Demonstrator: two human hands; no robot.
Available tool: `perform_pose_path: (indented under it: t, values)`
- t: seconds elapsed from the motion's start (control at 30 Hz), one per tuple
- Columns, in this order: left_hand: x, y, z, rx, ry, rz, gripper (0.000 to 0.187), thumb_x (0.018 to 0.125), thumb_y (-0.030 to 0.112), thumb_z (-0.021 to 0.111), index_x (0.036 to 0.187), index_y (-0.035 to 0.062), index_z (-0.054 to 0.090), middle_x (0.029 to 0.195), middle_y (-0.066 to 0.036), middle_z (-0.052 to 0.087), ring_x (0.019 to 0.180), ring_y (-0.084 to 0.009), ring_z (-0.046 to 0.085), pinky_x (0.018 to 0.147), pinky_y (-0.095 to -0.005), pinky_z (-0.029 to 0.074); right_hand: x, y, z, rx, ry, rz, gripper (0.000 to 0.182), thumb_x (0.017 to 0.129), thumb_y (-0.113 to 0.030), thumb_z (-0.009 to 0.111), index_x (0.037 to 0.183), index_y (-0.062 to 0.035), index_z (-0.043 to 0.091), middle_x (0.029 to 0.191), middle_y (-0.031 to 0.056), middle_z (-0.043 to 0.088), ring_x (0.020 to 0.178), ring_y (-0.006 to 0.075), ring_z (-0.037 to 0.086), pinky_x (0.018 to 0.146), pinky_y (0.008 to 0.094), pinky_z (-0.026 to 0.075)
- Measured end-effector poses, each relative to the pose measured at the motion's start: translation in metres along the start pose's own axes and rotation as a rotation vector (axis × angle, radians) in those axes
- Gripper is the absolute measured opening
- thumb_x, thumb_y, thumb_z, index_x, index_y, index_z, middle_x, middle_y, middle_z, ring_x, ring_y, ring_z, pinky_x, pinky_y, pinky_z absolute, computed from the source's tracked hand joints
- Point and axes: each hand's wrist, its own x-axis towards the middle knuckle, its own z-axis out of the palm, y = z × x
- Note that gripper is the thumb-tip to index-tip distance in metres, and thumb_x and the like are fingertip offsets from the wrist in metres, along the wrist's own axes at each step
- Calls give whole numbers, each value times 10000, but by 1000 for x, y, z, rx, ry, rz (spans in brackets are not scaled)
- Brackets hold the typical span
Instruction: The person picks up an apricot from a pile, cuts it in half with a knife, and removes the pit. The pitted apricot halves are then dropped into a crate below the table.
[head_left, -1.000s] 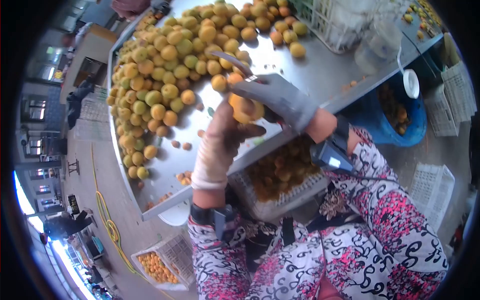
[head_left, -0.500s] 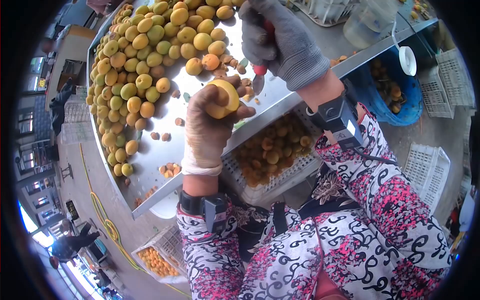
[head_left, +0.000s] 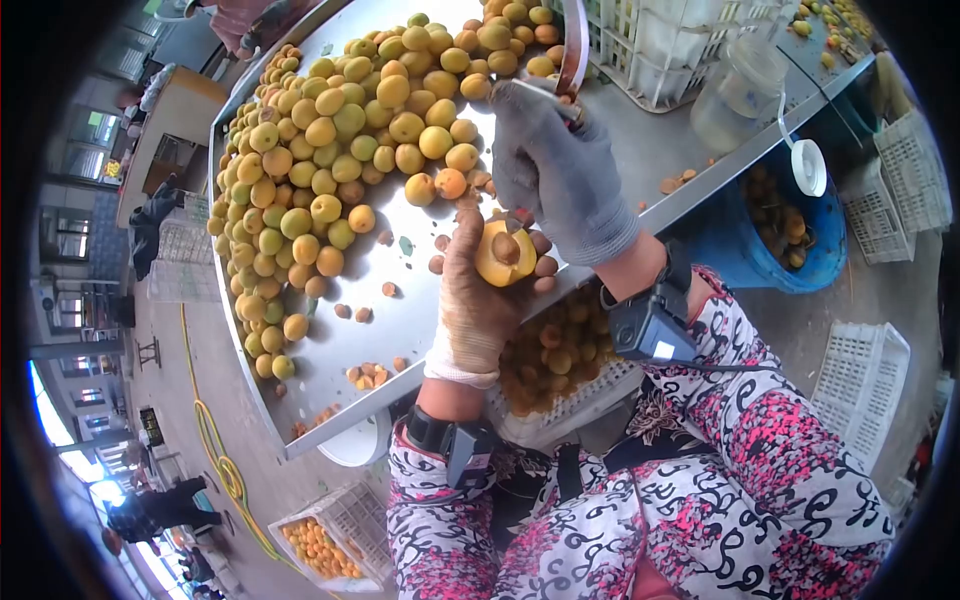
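Observation:
My left hand [head_left: 478,305], in a stained white glove, is closed around a cut apricot [head_left: 495,273]. The yellow flesh faces up, with a brown pit [head_left: 506,247] in its hollow. Close over the fruit is my right hand [head_left: 568,180], in a grey glove, its fingers wrapped round a small red-handled knife [head_left: 523,215]. Most of the knife is hidden by the glove; only a bit of red shows beside the flesh. Several loose pits [head_left: 545,265] appear around the left fingers. A large heap of whole apricots [head_left: 340,125] lies beyond my hands on the metal table [head_left: 420,325].
Beneath the table edge stands a white crate [head_left: 590,405] of apricot pieces. To the right are a blue bucket [head_left: 835,255] holding fruit, an upright white crate [head_left: 680,50] and a clear plastic jar [head_left: 735,95]. A yellow hose [head_left: 225,470] runs along the floor at left.
The apricot has turned from its outer side to its cut face, with the pit showing. My right hand has come down and nearer to my left hand, and the knife blade is now hidden.

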Motion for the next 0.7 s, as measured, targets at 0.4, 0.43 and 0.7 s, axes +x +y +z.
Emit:
perform_pose_path:
  t: [0.4,0.43,0.7]
  values:
    - [-8,-6,-8,100,57,190,317,889,386,533,982,84,547,819,-52,580,633,-166,525,444,-215,348,11,17,-6,323,95,107,459,929,-355,557,572,-139,366,456,-46,295,337,72,262,331,252,215]
    - [-9,-6,-11,73,11,147,330,891,383,527,962,61,550,769,-64,579,556,-156,501,412,-217,328,12,18,-9,378,75,142,483,931,-373,546,557,-147,339,450,-45,278,335,76,248,331,253,207]
    - [-3,-6,-41,47,-405,-20,426,895,424,476,968,16,576,661,-95,563,419,-126,412,420,-195,338,8,20,-7,540,-43,303,462,967,-423,446,602,-166,329,460,-45,235,332,86,204,331,246,177]
